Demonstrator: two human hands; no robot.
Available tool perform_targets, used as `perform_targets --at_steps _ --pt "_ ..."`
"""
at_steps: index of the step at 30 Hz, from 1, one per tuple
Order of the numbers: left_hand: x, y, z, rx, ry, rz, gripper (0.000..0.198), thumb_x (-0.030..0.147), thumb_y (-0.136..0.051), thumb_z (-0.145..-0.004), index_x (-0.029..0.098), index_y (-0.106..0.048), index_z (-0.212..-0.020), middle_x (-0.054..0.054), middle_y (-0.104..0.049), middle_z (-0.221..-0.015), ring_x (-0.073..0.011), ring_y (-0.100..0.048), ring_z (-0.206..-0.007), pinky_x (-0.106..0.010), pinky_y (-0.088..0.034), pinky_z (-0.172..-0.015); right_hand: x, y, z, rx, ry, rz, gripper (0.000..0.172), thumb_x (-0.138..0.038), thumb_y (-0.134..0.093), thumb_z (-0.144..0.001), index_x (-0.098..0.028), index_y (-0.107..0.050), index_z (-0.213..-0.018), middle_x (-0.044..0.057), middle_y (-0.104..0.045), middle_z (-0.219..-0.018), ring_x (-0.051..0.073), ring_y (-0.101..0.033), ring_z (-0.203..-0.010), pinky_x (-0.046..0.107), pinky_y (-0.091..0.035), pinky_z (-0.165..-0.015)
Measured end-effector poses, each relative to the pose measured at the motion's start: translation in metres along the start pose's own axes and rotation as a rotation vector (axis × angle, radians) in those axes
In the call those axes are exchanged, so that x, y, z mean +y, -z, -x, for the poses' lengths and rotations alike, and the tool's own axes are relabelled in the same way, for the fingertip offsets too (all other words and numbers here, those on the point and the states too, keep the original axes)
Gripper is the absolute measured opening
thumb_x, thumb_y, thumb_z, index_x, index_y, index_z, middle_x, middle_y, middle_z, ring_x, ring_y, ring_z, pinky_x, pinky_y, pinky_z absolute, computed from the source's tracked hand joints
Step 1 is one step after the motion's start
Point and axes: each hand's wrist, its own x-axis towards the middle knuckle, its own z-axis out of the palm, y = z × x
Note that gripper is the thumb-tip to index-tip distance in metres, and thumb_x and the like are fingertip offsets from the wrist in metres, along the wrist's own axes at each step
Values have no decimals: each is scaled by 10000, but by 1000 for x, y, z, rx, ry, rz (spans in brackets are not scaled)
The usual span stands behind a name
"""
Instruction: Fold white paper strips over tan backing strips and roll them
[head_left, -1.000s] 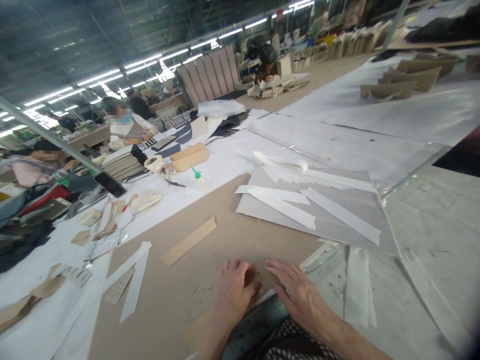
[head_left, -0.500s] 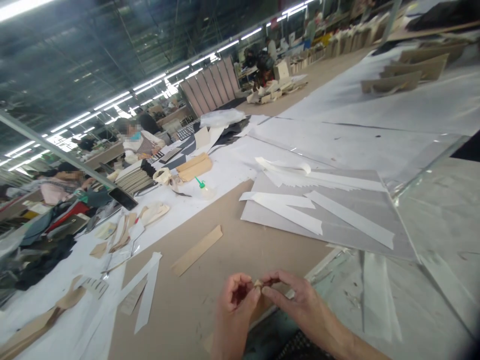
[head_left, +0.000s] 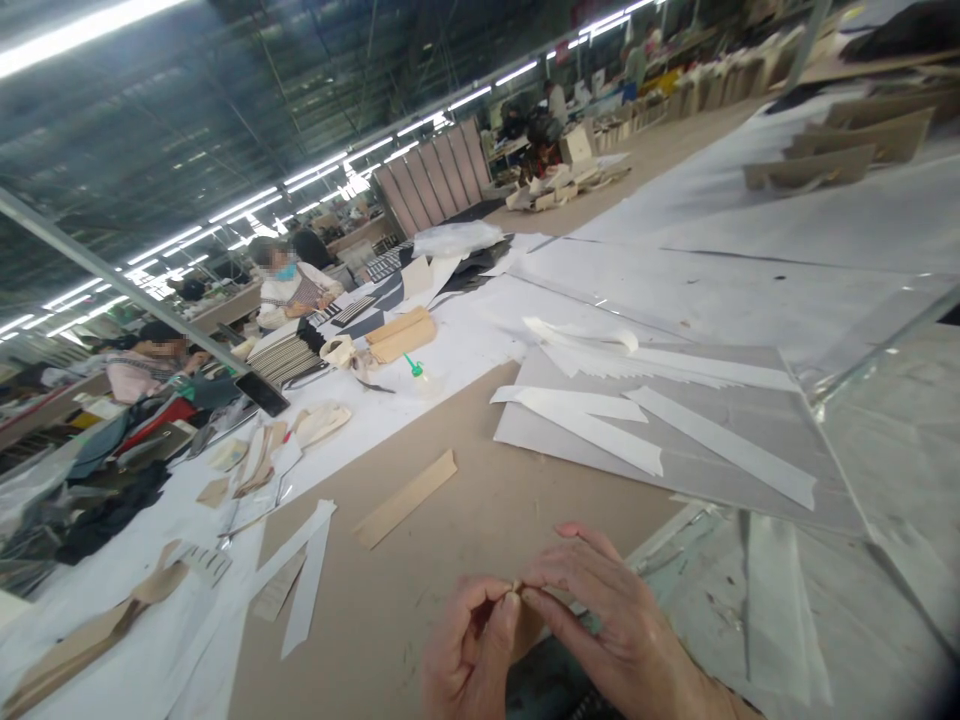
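Low in the view, near the edge of the brown board (head_left: 360, 620), my left hand (head_left: 472, 645) and my right hand (head_left: 607, 610) meet fingertip to fingertip. Both pinch the end of a tan strip (head_left: 527, 632) of leather-like material, thumbs toward me. Most of that strip is hidden behind the fingers. Farther up the board lies another flat tan strip (head_left: 406, 500), apart from both hands.
White strips (head_left: 592, 425) lie across a grey sheet (head_left: 720, 440) at right. More white strips (head_left: 306, 580) rest at left. Beyond stand a green-capped bottle (head_left: 416, 370) and a phone (head_left: 261, 393) on a slanting pole. Two people sit across the table.
Both hands stay pinched together at the tan strip while my right hand's fingers lift and spread slightly. The whole view has shifted a little, moving the scene to the right.
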Motion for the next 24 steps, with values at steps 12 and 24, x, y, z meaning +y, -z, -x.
perform_targets --at_steps 12,24 --pt "6 0 1 -21 -27 -4 218 420 -699 -839 215 -703 -762 0 -631 -725 -148 -557 -704 -228 -462 -671 2 -4 -1 -37 -105 -106 113 -139 -578 -945 -239 -595 -895 -49 -673 -783 115 -649 -710 439 -397 -1105" --pt "-7 9 -5 -149 -243 -55 116 262 -663 -899 253 -746 -980 -22 -724 -960 -151 -670 -889 -220 -523 -804 3 8 -11 -211 41 56 144 -110 -484 -990 -212 -508 -892 -49 -538 -749 119 -532 -685 489 -304 -1139"
